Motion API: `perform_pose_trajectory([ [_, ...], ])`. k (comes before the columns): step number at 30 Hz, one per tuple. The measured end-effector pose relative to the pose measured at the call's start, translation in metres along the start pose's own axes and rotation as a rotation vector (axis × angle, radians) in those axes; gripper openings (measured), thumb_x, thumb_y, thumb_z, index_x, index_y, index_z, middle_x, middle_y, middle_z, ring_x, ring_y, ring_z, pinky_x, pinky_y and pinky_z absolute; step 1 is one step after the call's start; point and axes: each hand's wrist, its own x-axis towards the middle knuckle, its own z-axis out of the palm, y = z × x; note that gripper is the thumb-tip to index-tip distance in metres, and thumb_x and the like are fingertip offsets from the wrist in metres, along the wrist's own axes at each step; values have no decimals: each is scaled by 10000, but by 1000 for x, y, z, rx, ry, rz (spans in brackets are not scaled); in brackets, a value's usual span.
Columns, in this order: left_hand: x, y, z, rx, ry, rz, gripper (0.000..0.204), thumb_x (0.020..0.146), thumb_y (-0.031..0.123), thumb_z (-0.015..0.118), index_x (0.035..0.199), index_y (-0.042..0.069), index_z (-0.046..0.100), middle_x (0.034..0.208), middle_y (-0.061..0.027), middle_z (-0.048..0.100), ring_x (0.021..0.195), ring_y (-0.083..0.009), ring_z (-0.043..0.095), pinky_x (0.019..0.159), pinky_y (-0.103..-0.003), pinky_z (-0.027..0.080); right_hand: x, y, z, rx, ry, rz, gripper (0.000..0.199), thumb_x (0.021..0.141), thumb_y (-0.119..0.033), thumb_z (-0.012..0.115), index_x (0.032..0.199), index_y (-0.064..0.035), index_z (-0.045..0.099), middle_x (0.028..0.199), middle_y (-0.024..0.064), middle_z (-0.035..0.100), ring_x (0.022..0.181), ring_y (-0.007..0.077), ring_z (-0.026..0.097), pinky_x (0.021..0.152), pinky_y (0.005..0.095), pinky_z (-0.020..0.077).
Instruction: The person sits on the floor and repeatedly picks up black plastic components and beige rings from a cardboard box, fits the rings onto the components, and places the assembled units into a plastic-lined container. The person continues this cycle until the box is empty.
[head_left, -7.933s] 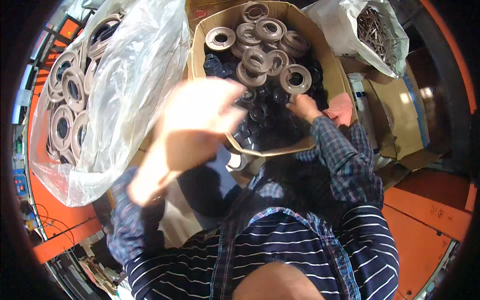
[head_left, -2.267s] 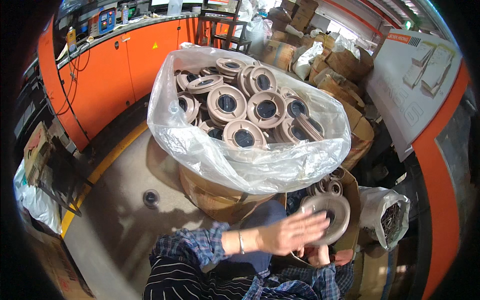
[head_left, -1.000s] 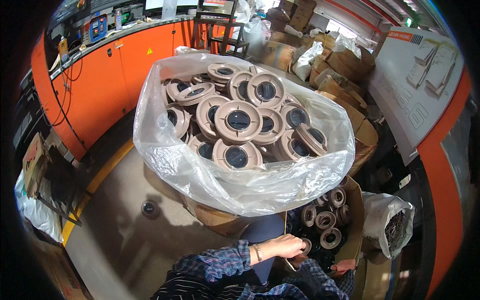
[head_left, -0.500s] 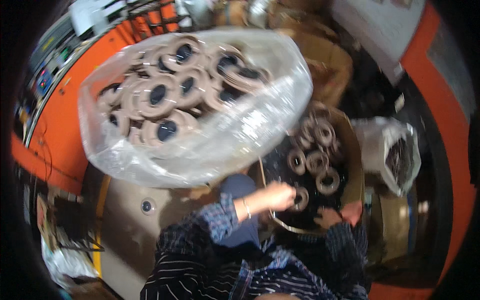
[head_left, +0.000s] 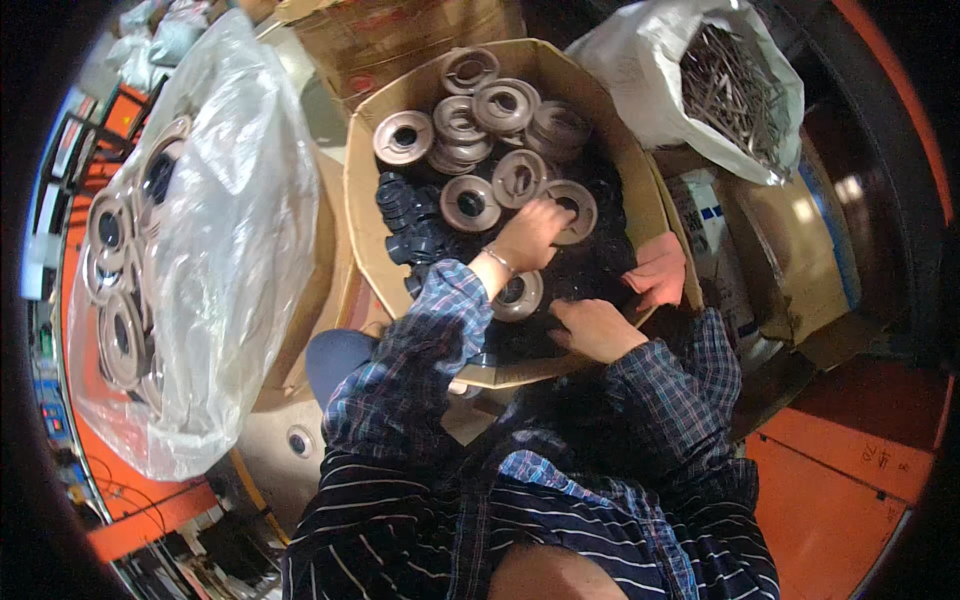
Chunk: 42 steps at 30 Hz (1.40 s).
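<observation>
In the carton, my left hand (head_left: 535,235) has its fingers curled on the near edge of a brown ring-shaped disc (head_left: 577,197). Just below that wrist lies another brown disc (head_left: 530,297). My right hand (head_left: 597,330) is low at the carton's near side, over black plastic parts (head_left: 415,245); its fingers are bent, and whatever they hold is lost against the black. Several more brown discs (head_left: 505,105) are heaped toward the far side. A cardboard carton (head_left: 362,220) surrounds all of these.
At left stands a big clear plastic bag (head_left: 240,190) of larger brown discs. A white sack (head_left: 630,70) of thin metal pieces sits at far right. Pink cloth (head_left: 660,270) hangs at the carton's right rim. One disc (head_left: 300,441) lies on the floor, left.
My view has swung right, so the carton is now central and the plastic bag sits at the left. My left hand has reached farther into the carton, onto a brown disc.
</observation>
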Motion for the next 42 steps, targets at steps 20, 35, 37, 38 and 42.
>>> perform_pose_trajectory([
  [20,-87,46,-53,-44,-744,-565,620,859,605,545,1255,144,667,1262,-167,651,1142,-338,635,1022,-476,431,5,0,-10,258,589,167,282,910,-286,647,1050,-49,585,863,242,689,845,431,669,752,516,515],
  [35,-106,168,-108,-1566,595,-645,424,971,122,587,1355,-33,498,1262,-103,604,1145,-182,583,1005,-320,468,10,-25,-3,324,805,-188,225,908,-116,660,1111,-22,643,1008,155,644,918,340,656,803,376,523],
  [37,-103,174,-109,-1543,630,-689,415,966,124,606,1337,-36,507,1249,-103,607,1133,-175,586,997,-314,473,8,-29,-4,262,780,-168,269,912,-130,658,1159,-29,628,1038,157,652,928,344,658,819,389,525],
  [38,-102,175,-109,-1547,631,-675,412,964,125,615,1328,-37,512,1243,-104,608,1127,-171,588,993,-311,476,6,-31,-5,298,792,-193,288,916,-155,658,1172,-30,620,1055,164,653,942,351,656,820,395,527],
  [42,-103,173,-113,-1461,656,-763,403,959,106,627,1321,-35,522,1230,-87,616,1098,-161,606,967,-307,491,0,-37,-15,537,587,-165,613,840,-342,757,1322,-33,541,1205,208,638,1068,361,647,905,403,519],
])
